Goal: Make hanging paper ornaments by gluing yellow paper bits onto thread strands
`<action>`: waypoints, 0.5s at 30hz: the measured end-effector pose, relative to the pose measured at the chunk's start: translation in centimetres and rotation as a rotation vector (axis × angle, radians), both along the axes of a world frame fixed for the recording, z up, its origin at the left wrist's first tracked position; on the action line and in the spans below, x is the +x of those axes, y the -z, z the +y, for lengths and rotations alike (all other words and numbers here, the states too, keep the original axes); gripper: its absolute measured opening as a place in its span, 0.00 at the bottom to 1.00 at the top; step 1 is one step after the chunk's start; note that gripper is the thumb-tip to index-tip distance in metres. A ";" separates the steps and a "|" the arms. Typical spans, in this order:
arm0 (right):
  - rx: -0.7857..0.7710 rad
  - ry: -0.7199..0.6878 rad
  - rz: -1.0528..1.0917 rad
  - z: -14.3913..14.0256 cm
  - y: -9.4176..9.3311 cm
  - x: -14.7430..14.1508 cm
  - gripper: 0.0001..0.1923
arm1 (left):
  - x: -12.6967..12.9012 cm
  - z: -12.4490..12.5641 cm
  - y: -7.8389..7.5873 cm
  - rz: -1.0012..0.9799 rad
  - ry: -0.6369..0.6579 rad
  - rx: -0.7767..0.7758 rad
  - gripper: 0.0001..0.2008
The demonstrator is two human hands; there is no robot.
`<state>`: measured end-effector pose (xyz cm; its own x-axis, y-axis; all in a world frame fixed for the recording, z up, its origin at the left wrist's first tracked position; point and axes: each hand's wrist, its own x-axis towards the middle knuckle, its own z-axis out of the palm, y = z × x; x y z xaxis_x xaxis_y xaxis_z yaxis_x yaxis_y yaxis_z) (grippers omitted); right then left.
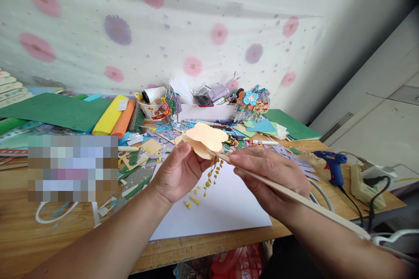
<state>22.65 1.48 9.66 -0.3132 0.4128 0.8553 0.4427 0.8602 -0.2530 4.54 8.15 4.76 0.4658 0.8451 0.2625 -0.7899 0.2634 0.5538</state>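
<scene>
A peach-coloured flower-shaped cutout [206, 136] is held over the table by my left hand [178, 172], thumb at its near left edge. Under it hang thin strands with small yellow pieces [214, 174]. My right hand [271, 178] is closed around a long flat beige stick [294, 194], whose tip reaches the underside of the flower. The stick runs back over my right forearm. I cannot tell whether stick and flower are joined. Below my hands lies a white sheet [235, 209] with several loose yellow bits [193, 200] on it.
Paper scraps [147, 152] cover the middle of the table. A blue glue gun [334, 163] and a power strip [365, 187] sit at the right. Behind are a paper tub [153, 111], decorated flowers [252, 100] and green sheets [55, 111]; yellow and orange rolls [111, 115] lie left.
</scene>
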 end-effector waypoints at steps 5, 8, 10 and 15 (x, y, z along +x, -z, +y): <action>0.010 -0.003 -0.018 -0.1 -0.2 0.3 0.14 | -0.1 0.0 -0.1 -0.001 0.004 0.015 0.19; -0.033 -0.020 -0.004 -0.1 -0.2 0.3 0.14 | -0.1 -0.1 -0.1 0.016 -0.004 0.010 0.19; -0.050 -0.025 0.000 -0.1 -0.2 0.2 0.14 | -0.1 -0.1 -0.2 0.024 -0.011 0.012 0.19; -0.048 -0.020 0.029 -0.3 -0.3 0.2 0.14 | -0.1 0.0 -0.4 0.035 -0.004 0.045 0.18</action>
<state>22.83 1.21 10.00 -0.2973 0.4475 0.8434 0.4178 0.8553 -0.3065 4.44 8.10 5.19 0.4720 0.8346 0.2840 -0.7711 0.2347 0.5919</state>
